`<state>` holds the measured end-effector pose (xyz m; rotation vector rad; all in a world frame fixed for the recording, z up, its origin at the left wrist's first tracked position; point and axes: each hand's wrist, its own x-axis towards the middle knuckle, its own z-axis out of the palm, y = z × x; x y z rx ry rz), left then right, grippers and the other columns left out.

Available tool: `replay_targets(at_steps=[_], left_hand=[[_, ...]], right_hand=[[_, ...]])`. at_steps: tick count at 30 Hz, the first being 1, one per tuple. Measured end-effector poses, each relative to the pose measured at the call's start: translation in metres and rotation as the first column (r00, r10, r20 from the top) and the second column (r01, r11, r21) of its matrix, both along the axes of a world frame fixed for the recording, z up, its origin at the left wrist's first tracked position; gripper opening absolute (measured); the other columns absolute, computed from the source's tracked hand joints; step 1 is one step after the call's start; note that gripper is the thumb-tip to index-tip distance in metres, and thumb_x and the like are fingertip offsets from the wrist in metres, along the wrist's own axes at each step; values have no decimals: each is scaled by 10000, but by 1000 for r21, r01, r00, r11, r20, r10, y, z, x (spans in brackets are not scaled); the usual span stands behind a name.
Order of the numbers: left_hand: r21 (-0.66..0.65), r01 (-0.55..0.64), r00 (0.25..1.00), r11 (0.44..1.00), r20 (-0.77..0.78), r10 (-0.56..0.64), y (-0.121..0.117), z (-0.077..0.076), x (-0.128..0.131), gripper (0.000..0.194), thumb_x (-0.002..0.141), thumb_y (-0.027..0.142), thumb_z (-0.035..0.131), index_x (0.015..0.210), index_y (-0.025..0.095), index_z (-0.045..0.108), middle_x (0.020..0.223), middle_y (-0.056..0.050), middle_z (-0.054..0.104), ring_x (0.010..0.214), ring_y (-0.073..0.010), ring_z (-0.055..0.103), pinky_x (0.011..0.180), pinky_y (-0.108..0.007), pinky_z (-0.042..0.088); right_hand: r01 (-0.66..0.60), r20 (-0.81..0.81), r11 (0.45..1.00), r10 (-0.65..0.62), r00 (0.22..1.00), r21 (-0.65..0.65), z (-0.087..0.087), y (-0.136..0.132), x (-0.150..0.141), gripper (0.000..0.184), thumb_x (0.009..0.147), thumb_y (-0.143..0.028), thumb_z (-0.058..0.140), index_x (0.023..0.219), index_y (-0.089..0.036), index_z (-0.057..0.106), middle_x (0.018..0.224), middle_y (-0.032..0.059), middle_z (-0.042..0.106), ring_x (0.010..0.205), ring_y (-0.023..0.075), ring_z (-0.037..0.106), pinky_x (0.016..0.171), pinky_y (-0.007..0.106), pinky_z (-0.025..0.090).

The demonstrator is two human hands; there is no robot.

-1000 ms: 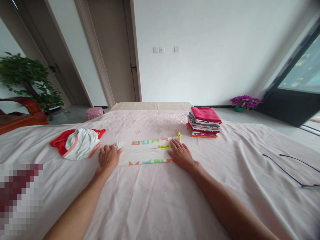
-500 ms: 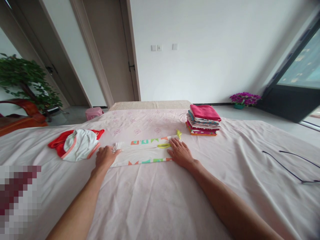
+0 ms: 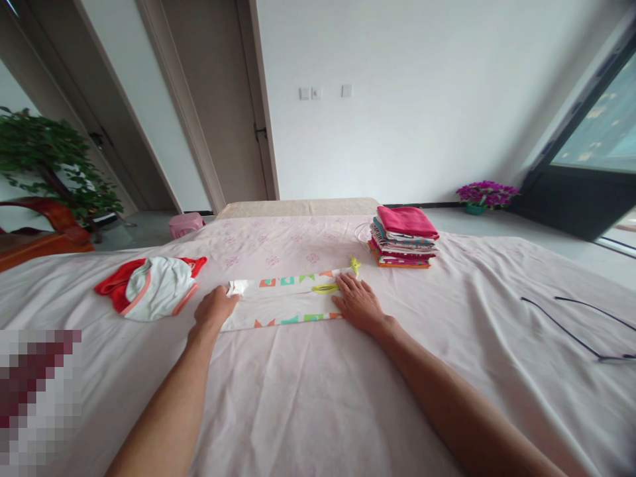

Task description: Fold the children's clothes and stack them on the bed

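A white folded garment [image 3: 283, 305] with orange, teal and green printed shapes lies flat on the bed in front of me. My left hand [image 3: 215, 310] grips its left end, the thumb on top and the fingers partly hidden by the fold. White cloth bunches up just beside that thumb. Across the right end, my right hand [image 3: 362, 303] rests flat, palm down with fingers stretched out. A yellow-green neckline edge [image 3: 325, 289] shows near those fingertips, and a yellow-green tie [image 3: 354, 265] sticks out beyond them.
To the left lies a crumpled red and white garment [image 3: 159, 288]. A stack of folded clothes [image 3: 403, 238] stands at the back right. Eyeglasses [image 3: 586, 338] rest on the wrinkled pink sheet [image 3: 308, 404] at the right. A pink stool [image 3: 186, 225] stands beyond the bed.
My left hand has shifted slightly right and up at the garment's left end, where more white cloth now shows turned up. The right hand stays in place.
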<state>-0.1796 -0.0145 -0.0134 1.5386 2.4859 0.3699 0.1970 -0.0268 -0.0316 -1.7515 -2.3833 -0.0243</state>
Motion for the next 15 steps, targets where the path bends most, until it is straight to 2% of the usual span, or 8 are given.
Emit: replay_targets(at_steps=[1, 3, 5, 7, 12, 15], left_hand=[[33, -6, 999, 999, 49, 4, -1, 0, 0, 371, 730, 496, 609, 935, 195, 679, 1056, -178, 732, 1050, -378, 661, 765, -383, 490], [97, -5, 963, 995, 268, -21, -2, 1, -3, 299, 666, 461, 683, 820, 204, 674, 888, -113, 753, 959, -346, 691, 708, -340, 496], [138, 5, 865, 990, 496, -74, -4, 1, -5, 269, 639, 433, 712, 768, 201, 668, 737, -52, 731, 835, -300, 710, 641, -301, 497], [160, 0, 752, 987, 651, -106, -4, 2, -5, 279, 641, 416, 711, 785, 180, 675, 680, -32, 713, 730, -265, 707, 593, -287, 498], [205, -34, 540, 978, 827, -155, -4, 15, 13, 386, 614, 399, 724, 901, 145, 675, 733, -45, 729, 634, -217, 684, 565, -281, 507], [262, -2, 479, 965, 847, -229, -5, 29, 39, 425, 573, 397, 752, 900, 141, 663, 742, -42, 722, 625, -200, 670, 563, -267, 496]], right_hand=[[-1, -1, 1000, 1, 1000, 2, 0, 0, 0, 590, 1002, -450, 367, 1516, -162, 358, 1591, 129, 318, 1478, 258, 231, 1177, 457, 198], [-5, -5, 1000, 5, 1000, 8, -1, 0, 1, 588, 1001, -446, 369, 1515, -159, 362, 1590, 126, 320, 1476, 259, 234, 1181, 458, 194], [-7, -13, 1000, 8, 1000, 13, -2, 1, 1, 588, 1000, -445, 370, 1512, -155, 369, 1589, 121, 324, 1473, 261, 242, 1182, 462, 193], [-10, -18, 1000, 10, 1000, 15, -3, 2, 1, 586, 997, -441, 377, 1508, -154, 375, 1587, 119, 329, 1471, 261, 245, 1182, 466, 194], [-10, -28, 1000, 10, 1000, 24, -5, 3, 2, 578, 992, -435, 390, 1499, -157, 392, 1583, 117, 338, 1466, 262, 254, 1186, 461, 188], [-11, -37, 999, 12, 999, 31, -5, 3, 3, 575, 992, -433, 387, 1497, -156, 395, 1582, 113, 341, 1465, 265, 254, 1183, 464, 197]])
